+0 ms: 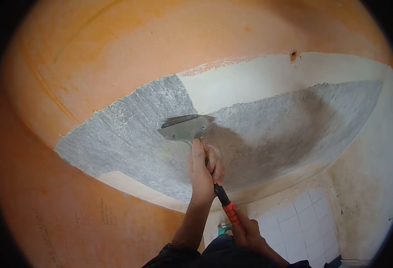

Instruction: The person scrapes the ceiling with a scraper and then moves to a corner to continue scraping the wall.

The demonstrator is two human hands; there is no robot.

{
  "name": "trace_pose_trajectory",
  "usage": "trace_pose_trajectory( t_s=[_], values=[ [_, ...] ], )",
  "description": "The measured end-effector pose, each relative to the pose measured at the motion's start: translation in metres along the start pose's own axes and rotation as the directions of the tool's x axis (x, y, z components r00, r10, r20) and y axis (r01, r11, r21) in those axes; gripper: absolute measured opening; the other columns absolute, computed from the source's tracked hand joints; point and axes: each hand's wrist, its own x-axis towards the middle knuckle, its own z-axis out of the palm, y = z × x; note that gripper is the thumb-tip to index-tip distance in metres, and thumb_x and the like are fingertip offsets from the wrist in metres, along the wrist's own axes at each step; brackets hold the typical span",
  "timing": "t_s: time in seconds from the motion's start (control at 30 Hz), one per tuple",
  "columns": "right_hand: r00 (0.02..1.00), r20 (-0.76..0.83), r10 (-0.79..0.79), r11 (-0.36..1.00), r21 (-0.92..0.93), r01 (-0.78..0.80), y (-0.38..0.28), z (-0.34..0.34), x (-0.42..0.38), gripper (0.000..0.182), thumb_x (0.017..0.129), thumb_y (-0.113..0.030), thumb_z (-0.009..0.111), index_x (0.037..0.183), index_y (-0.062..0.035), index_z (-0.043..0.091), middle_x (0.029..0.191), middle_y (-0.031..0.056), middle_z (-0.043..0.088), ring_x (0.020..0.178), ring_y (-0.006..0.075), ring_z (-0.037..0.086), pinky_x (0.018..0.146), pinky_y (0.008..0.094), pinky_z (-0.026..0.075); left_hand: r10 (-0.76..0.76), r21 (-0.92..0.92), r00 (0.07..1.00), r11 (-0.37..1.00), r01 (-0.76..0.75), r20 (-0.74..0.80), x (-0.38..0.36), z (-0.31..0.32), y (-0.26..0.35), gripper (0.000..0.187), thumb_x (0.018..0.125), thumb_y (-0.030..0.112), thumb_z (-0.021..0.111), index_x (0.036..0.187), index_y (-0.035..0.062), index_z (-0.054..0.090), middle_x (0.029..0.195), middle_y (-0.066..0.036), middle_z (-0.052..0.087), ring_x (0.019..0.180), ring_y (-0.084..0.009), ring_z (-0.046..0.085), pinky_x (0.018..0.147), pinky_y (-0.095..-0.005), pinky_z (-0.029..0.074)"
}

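A metal scraper (186, 126) with a wide blade and a black and red handle presses against the scraped grey patch (129, 134) of the surface overhead. My left hand (203, 172) grips the handle just under the blade, thumb stretched up along it. My right hand (245, 232) holds the red lower end of the handle. The blade edge sits where the grey patch meets a strip of white coating (250, 82).
Orange-painted surface (116, 49) curves around the left and top. A small hole (293, 55) marks the white strip. White wall tiles (303, 223) show at lower right, beside a stained pale wall (375, 187). A teal object (224, 228) peeks out below my hands.
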Motion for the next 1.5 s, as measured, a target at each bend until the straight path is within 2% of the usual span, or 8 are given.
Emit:
trace_pose_trajectory(
  t_s=[0.07,0.2,0.27,0.5,0.9,1.1,1.17,1.5],
  values=[
    [0.998,0.003,0.062,0.998,0.019,-0.062,0.000,0.001,-0.002,0.054,0.090,-0.006,0.057,0.142,-0.0004,0.043,0.068,0.0149,0.062,0.052,0.0248,0.062,0.052,0.0322,0.048,-0.010,-0.001,0.999,1.000,0.010,-0.033,-0.003,-0.003,-0.007,0.033,0.104,0.045,0.038,0.093,0.0144,0.045,0.055,0.006,0.028,0.034,-0.0048,0.021,0.029,-0.0214,0.022],
    [1.000,-0.030,0.008,0.999,0.047,-0.006,-0.003,-0.001,-0.001,0.054,0.090,-0.007,0.058,0.142,-0.0004,0.042,0.069,0.0154,0.063,0.056,0.0264,0.064,0.054,0.0327,0.050,-0.016,0.008,0.999,1.000,0.016,-0.033,-0.003,-0.005,-0.010,0.034,0.104,0.046,0.038,0.092,0.0142,0.044,0.055,0.006,0.028,0.034,-0.0045,0.021,0.029,-0.0212,0.022],
    [0.995,0.040,0.092,0.992,0.083,-0.095,-0.011,-0.009,0.002,0.054,0.091,-0.008,0.058,0.142,-0.0014,0.043,0.076,0.0172,0.066,0.061,0.0289,0.066,0.059,0.0336,0.051,-0.007,0.009,1.000,1.000,0.007,-0.015,0.000,0.001,-0.001,0.034,0.104,0.046,0.038,0.092,0.0144,0.044,0.056,0.006,0.028,0.034,-0.0045,0.021,0.030,-0.0212,0.022],
    [0.995,0.016,0.102,0.995,0.007,-0.103,-0.012,-0.008,0.000,0.053,0.092,-0.010,0.057,0.142,-0.0047,0.043,0.077,0.0156,0.066,0.064,0.0284,0.067,0.062,0.0341,0.052,-0.004,-0.003,0.999,1.000,0.004,-0.051,-0.002,0.001,-0.005,0.034,0.104,0.045,0.037,0.092,0.0145,0.044,0.056,0.006,0.027,0.034,-0.0045,0.022,0.029,-0.0214,0.022],
    [1.000,-0.015,-0.023,1.000,-0.002,0.023,-0.022,-0.013,0.008,0.053,0.090,-0.007,0.059,0.141,-0.0014,0.044,0.081,0.0171,0.067,0.060,0.0272,0.067,0.057,0.0327,0.051,0.027,-0.025,0.999,0.999,-0.028,-0.039,0.004,0.011,0.009,0.034,0.104,0.046,0.037,0.093,0.0139,0.044,0.054,0.006,0.027,0.033,-0.0047,0.022,0.028,-0.0219,0.022],
    [0.995,-0.072,-0.067,0.997,0.021,0.069,-0.017,-0.007,0.004,0.054,0.089,-0.005,0.058,0.141,-0.0002,0.043,0.074,0.0121,0.065,0.056,0.0232,0.064,0.056,0.0308,0.050,-0.009,-0.013,0.998,1.000,0.008,-0.066,0.000,0.010,0.003,0.035,0.104,0.046,0.036,0.092,0.0140,0.043,0.054,0.006,0.028,0.033,-0.0047,0.022,0.028,-0.0212,0.022],
    [1.000,-0.004,-0.015,1.000,0.010,0.015,-0.022,-0.012,0.009,0.054,0.089,-0.003,0.058,0.141,0.0006,0.043,0.070,0.0089,0.062,0.056,0.0203,0.063,0.056,0.0297,0.050,0.008,-0.020,0.999,1.000,-0.009,-0.045,0.002,0.009,0.006,0.035,0.104,0.046,0.036,0.092,0.0142,0.043,0.054,0.006,0.028,0.033,-0.0047,0.022,0.028,-0.0212,0.022],
    [0.998,-0.038,-0.045,0.998,0.051,0.047,-0.023,-0.007,0.009,0.054,0.090,-0.002,0.056,0.142,0.0007,0.042,0.068,0.0087,0.060,0.054,0.0174,0.060,0.055,0.0274,0.048,0.001,0.001,0.996,1.000,-0.001,-0.092,-0.001,0.011,0.007,0.035,0.104,0.046,0.037,0.094,0.0134,0.044,0.055,0.006,0.028,0.033,-0.0042,0.021,0.029,-0.0205,0.022]
  ],
)
